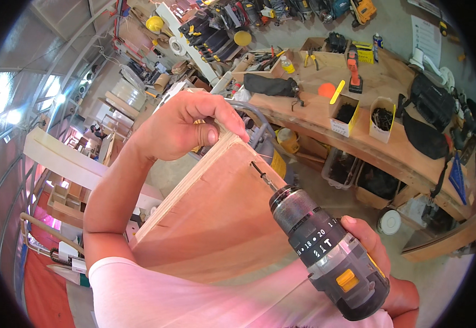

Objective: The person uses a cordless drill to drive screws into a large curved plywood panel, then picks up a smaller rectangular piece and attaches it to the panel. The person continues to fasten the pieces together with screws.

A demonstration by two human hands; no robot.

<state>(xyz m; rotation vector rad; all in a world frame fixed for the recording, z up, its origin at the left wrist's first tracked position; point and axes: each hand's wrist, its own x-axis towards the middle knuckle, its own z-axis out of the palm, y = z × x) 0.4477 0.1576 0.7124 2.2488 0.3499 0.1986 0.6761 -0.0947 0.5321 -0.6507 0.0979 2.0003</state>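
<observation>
Head view — left grip arched over, clamped on panel corner — right grip clamped round drill.

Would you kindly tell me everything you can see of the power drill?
The power drill has a knurled chuck, a black collar with white markings, and a grey, plastic-looking body with a yellow slider. The right hand holds it; the handle is hidden. It slants up and leftward in the picture, a silvery shaft ending in a dark tip that appears to meet the wooden panel near its corner.
</observation>
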